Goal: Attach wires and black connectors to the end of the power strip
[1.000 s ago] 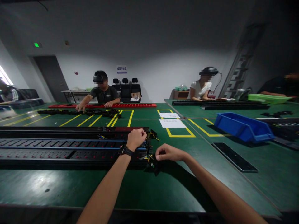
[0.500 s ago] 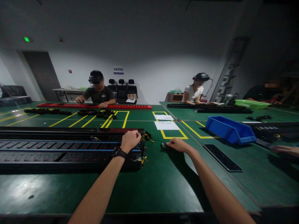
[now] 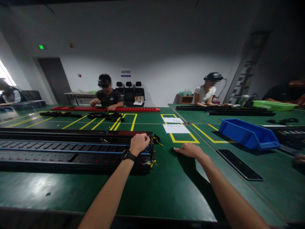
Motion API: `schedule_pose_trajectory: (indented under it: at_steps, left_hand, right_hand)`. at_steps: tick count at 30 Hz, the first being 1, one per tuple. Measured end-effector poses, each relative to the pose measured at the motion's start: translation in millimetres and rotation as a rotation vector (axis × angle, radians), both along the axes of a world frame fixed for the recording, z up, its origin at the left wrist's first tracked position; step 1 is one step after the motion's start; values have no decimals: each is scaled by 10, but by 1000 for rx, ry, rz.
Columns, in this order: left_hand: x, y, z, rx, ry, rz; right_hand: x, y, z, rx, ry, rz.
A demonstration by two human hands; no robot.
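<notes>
My left hand (image 3: pixel 140 143), a watch on its wrist, is closed in a loose fist at the right end of a long black socket strip (image 3: pixel 95 157). Whatever its fingers grip there is hidden. Yellow wires stick out of the strip ends. To the right, my right hand (image 3: pixel 189 149) is closed in a pinch on a small black part (image 3: pixel 173 152) with a pale green and white spot. That part is at or just above the green table (image 3: pixel 166 190); too small to make out its kind.
A blue bin (image 3: pixel 247 135) and a dark phone-like slab (image 3: pixel 239 163) lie to the right. White paper sheets (image 3: pixel 175 128) sit beyond my hands. Across the table, one person works at a red rail (image 3: pixel 140 109), another by black rails (image 3: pixel 238 111). A green tray (image 3: pixel 274 105) stands far right.
The view has turned slightly left, so everything sits further right. Both hands keep nearly the same places, and the small black part in my right hand has tilted. The person opposite has raised a hand.
</notes>
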State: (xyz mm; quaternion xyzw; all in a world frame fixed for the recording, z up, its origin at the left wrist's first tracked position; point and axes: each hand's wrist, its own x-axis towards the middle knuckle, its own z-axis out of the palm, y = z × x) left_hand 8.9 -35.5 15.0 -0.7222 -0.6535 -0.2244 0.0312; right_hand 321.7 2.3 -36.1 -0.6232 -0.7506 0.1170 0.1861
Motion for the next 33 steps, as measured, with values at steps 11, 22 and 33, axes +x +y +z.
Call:
schedule_pose_trajectory:
  at_steps: [11,22,33]
  left_hand:
    - [12,2,-27,-14,6,27]
    - [8,18,-34,6,10,14]
    - [8,38,-57,16,21,24]
  right_hand:
    - [-658,-443,379,156,168,353]
    - [-1068,-803,254,-77,312,780]
    - [-1080,-789,244,9,252,761]
